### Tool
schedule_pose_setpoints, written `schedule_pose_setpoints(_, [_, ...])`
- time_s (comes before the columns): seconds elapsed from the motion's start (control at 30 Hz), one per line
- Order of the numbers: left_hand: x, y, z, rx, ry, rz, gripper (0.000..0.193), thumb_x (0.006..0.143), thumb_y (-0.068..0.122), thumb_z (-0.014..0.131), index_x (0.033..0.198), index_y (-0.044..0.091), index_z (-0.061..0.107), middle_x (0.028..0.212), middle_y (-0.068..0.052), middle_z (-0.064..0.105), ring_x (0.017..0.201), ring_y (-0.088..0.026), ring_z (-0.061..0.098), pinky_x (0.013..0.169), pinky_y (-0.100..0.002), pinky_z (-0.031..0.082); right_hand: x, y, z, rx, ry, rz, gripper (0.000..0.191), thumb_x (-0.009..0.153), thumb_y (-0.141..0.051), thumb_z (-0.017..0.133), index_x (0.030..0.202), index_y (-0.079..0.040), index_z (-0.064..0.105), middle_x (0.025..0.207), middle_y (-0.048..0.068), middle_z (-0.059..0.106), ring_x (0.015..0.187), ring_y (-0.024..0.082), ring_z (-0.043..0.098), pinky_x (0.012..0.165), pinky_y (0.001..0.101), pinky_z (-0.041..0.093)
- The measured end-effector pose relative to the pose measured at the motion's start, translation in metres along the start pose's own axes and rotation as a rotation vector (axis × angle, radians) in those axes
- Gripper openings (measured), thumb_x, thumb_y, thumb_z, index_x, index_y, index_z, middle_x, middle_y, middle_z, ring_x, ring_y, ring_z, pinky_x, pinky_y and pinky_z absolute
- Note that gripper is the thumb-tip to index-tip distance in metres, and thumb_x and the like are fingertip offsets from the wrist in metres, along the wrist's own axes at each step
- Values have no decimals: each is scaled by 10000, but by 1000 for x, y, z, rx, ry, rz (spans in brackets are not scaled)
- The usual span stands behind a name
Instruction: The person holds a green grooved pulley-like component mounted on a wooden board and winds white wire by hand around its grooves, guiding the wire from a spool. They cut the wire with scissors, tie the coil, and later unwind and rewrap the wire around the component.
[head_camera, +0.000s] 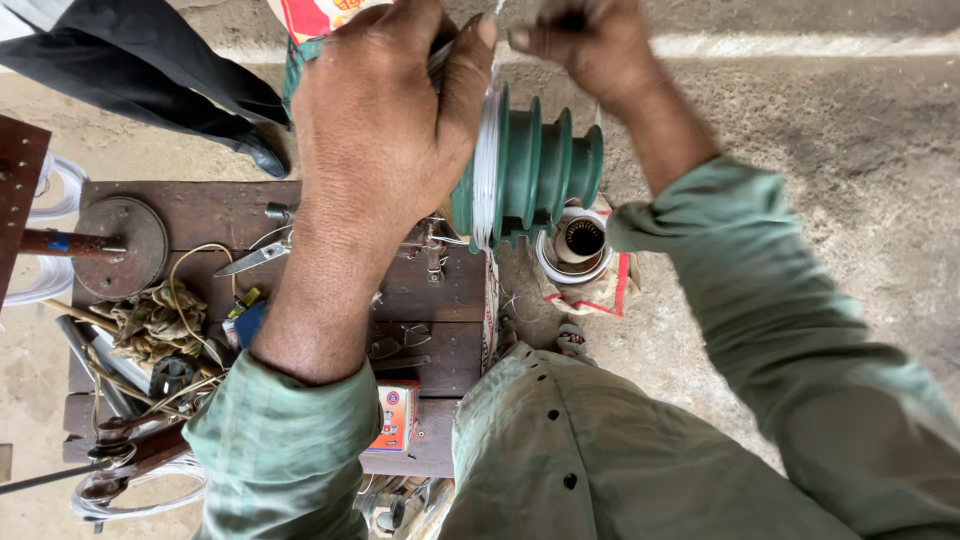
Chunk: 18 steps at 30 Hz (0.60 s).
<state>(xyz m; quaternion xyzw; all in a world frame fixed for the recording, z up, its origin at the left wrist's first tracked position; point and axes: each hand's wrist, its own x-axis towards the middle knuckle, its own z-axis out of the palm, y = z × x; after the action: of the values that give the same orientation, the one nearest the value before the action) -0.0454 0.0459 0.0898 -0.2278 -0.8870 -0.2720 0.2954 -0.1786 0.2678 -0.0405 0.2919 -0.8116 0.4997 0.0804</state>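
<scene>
- While gripped at its near end, the green stepped former (540, 165) sits above the wooden bench (210, 215), just right of the left hand (385, 120).
- Left hand: clenched around the former's end.
- Right hand (590, 45): pinching thin wire (486, 175) above the former's first groove.

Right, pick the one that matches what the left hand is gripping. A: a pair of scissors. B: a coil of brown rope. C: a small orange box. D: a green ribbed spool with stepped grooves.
D: the left hand closes around the green ribbed spool, with pale wire wound in one groove, while the scissors, small orange box and brown rope lie untouched on the wooden bench below.
</scene>
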Motion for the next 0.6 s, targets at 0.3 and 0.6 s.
schedule_pose_setpoints(0.3, [-2, -3, 1, 20, 10, 5, 209, 1080, 222, 657, 974, 42, 664, 888, -101, 730, 783, -330, 723, 678, -456, 563, -198, 40, 152, -43, -251, 728, 279, 984, -345, 643, 927, -84, 722, 832, 58, 695, 707, 161, 630, 585, 350, 504])
schedule_pose_setpoints(0.6, [2, 4, -4, 9, 28, 25, 231, 1050, 204, 661, 920, 14, 638, 837, -135, 712, 740, -363, 698, 614, -471, 535, -123, -168, 11, -748, -134, -810, 244, 766, -223, 773, 749, -95, 566, 763, 13, 541, 662, 142, 567, 483, 266, 424])
